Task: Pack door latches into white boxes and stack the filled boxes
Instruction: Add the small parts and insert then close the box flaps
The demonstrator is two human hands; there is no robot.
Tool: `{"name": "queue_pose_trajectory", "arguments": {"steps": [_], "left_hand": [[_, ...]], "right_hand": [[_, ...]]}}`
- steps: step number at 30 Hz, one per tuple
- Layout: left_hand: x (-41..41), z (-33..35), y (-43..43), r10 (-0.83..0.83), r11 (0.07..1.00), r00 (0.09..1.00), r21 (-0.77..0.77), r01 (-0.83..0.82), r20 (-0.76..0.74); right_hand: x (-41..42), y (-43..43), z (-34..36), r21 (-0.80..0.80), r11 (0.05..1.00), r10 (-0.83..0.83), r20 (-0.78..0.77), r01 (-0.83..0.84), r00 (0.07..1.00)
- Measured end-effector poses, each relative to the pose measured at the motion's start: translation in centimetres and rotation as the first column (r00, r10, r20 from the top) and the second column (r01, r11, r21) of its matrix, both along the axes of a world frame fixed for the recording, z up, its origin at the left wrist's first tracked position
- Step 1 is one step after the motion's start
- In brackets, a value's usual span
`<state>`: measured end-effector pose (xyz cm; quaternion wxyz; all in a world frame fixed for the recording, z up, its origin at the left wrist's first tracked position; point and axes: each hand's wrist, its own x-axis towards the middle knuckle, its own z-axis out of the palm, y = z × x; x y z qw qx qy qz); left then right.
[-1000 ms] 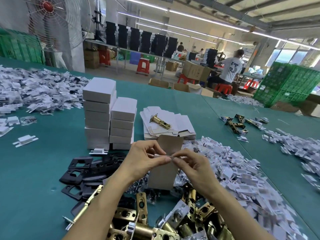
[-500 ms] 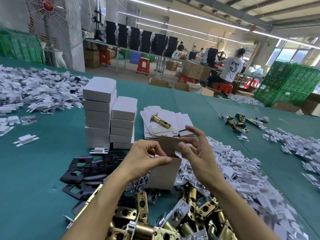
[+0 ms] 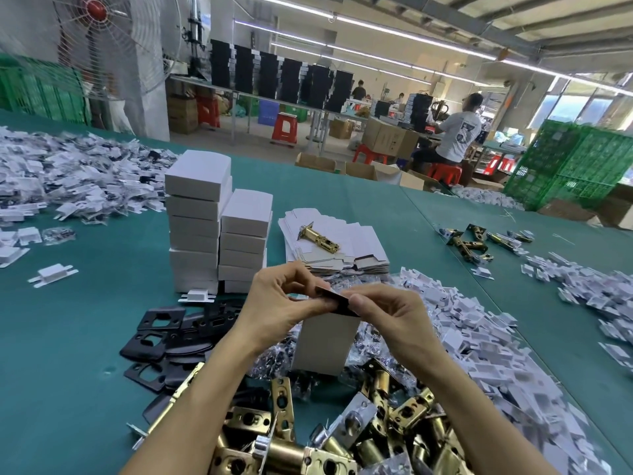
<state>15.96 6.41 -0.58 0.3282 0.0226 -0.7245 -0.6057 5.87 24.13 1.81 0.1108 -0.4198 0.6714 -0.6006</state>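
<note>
One white box (image 3: pixel 325 344) stands upright in the air between both hands, its mouth turned up. The left hand (image 3: pixel 281 299) pinches its top edge between thumb and curled fingers. The right hand (image 3: pixel 387 313) pinches a dark flat piece (image 3: pixel 337 299) lying across that mouth. Whether that piece is a shadowed flap or a black plate going in, I cannot tell.

The box looks like thin card: light, easy to crush at the walls, stiffest along its folded corners. It is probably best held by those edges near the mouth, as it is now. With a latch inside it would likely turn bottom-heavy and want a hand underneath.

Just below the box lies a heap of brass latches (image 3: pixel 342 423), which look hard, heavy and smooth. Beyond it and to the left stand two stacks of filled boxes (image 3: pixel 197 221). Straight beyond it are flat box blanks (image 3: pixel 342 234) with a single latch (image 3: pixel 318 236) on top. Black plates (image 3: pixel 164 330) lie to its left and white plastic pieces (image 3: pixel 462 337) to its right, all on the green table (image 3: pixel 68 371).

No writing can be read on the box, nor on the stacks.
</note>
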Motion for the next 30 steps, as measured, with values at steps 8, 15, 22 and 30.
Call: {"name": "queue_pose_trajectory", "arguments": {"steps": [8, 15, 22, 30], "left_hand": [[0.59, -0.26, -0.60, -0.002, 0.998, 0.999, -0.060, -0.002, -0.053], [0.59, -0.09, -0.62, 0.040, 0.993, 0.998, -0.113, -0.044, -0.039], [0.25, -0.20, -0.60, 0.050, 0.992, 0.998, -0.115, -0.054, -0.035], [0.14, 0.13, -0.36, 0.078, 0.991, 0.997, -0.106, -0.076, 0.019]], "right_hand": [[-0.29, 0.02, 0.14, 0.070, 0.998, -0.001, -0.025, 0.002, 1.000], [-0.52, -0.03, 0.33, 0.136, 0.990, -0.014, -0.115, 0.029, 0.993], [-0.50, -0.48, 0.04, 0.107, 0.986, -0.106, -0.166, 0.125, 0.980], [-0.47, -0.32, 0.34, 0.083, 0.994, -0.059, -0.085, 0.066, 0.995]]}}
